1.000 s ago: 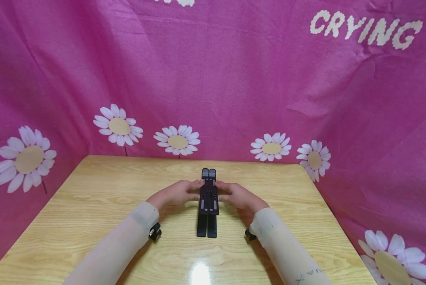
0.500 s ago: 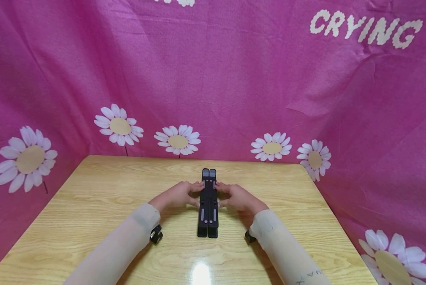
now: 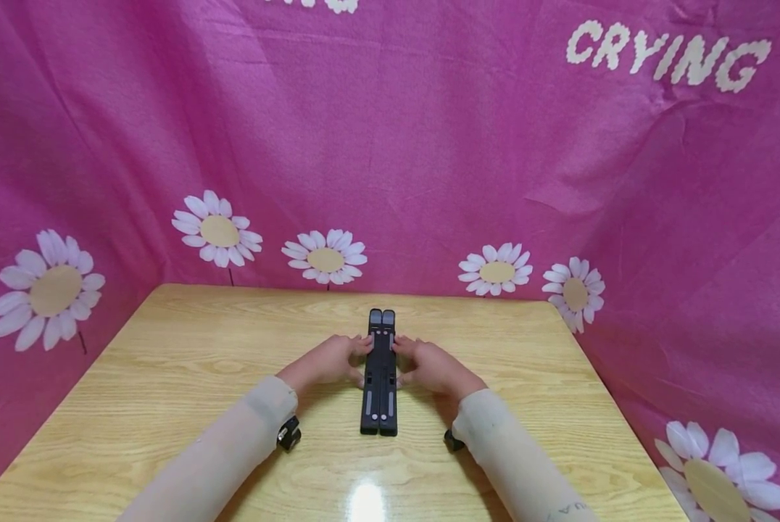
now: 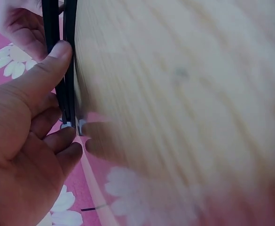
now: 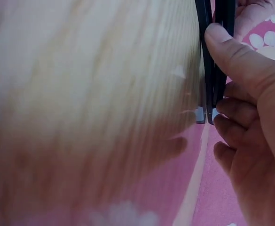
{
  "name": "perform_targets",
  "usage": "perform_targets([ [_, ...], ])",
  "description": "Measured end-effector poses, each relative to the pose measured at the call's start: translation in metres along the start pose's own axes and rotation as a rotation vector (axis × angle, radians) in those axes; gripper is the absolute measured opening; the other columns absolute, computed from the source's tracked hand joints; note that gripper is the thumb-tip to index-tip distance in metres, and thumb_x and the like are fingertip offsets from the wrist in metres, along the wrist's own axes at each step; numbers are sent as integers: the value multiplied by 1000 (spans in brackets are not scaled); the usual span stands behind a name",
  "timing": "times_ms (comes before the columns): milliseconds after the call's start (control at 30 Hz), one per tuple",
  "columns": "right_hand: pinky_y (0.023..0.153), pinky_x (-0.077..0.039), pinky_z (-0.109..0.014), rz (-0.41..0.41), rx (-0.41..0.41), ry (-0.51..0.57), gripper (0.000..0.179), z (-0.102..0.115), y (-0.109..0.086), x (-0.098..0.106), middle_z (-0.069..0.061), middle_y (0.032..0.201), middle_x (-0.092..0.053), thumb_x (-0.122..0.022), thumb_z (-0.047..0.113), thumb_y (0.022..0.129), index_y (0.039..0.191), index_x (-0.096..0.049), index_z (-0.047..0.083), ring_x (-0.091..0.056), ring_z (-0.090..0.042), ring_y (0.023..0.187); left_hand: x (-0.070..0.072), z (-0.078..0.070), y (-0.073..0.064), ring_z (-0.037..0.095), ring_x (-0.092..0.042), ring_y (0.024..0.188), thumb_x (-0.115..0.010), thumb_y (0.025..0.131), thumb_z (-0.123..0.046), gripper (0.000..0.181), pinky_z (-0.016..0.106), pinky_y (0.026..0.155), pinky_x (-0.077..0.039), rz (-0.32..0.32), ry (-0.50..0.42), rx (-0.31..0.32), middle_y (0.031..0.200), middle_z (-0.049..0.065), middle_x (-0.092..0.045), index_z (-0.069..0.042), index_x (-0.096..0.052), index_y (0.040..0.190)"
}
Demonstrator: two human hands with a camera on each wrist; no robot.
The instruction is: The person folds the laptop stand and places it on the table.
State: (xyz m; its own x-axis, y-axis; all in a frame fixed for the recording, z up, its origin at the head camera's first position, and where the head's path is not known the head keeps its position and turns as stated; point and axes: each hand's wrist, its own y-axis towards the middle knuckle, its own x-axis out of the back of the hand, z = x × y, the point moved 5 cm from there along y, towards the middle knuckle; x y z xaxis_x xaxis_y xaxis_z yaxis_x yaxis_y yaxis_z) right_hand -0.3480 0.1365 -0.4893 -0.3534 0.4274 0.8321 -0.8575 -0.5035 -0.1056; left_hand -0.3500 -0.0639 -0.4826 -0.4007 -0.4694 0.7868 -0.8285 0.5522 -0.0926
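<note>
A black folding laptop stand, with grey pads on its two long bars, lies lengthwise on the table, folded narrow and almost flat. My left hand grips its left side, thumb nearer me and fingers farther along. On the opposite side my right hand holds it the same way. In the left wrist view, the left thumb presses the edge of the stand, with a slim gap between its upper and lower bars. The right wrist view has the right thumb on the stand's side, the other fingers curled near its far end.
The light wooden table has a glossy surface with a bright reflection near the front. A pink cloth printed with white daisies and letters hangs behind and along both sides. Small black wrist cameras sit under both sleeves.
The stand's upper part has swung down onto its lower bars, its near end coming toward me. Both hands have followed it slightly down and nearer, keeping hold of the sides.
</note>
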Motion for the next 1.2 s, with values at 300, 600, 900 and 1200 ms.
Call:
perform_targets([
  [300,126,-21,-52,9,17,-73,80,6,1,-2,-7,166,-32,-85,25,85,154,-46,13,-26,-34,154,-4,-1,-2,27,-32,152,-88,81,-22,83,44,124,-29,28,43,13,164,-4,-35,-11,-46,151],
  [600,127,-18,-49,27,52,-182,82,8,0,0,-11,165,-32,-85,29,84,153,-46,6,-24,-31,155,-7,-4,-2,26,-29,153,-89,79,-21,87,43,124,-27,49,21,3,165,-4,-31,-11,-44,153],
  [900,127,-17,-51,81,16,-271,82,9,-10,0,-6,167,-31,-83,33,86,155,-45,12,-19,-32,157,-11,-8,-6,30,-22,156,-89,78,-34,94,50,126,-22,135,98,9,169,-2,-22,-16,-41,157],
  [1200,126,-21,-53,48,157,-544,61,27,-27,-1,-9,160,-43,-76,30,94,148,-55,9,-33,-33,152,-8,-14,-30,32,-19,157,-82,87,-38,75,52,126,-21,151,127,-26,168,0,-29,-15,-51,152],
])
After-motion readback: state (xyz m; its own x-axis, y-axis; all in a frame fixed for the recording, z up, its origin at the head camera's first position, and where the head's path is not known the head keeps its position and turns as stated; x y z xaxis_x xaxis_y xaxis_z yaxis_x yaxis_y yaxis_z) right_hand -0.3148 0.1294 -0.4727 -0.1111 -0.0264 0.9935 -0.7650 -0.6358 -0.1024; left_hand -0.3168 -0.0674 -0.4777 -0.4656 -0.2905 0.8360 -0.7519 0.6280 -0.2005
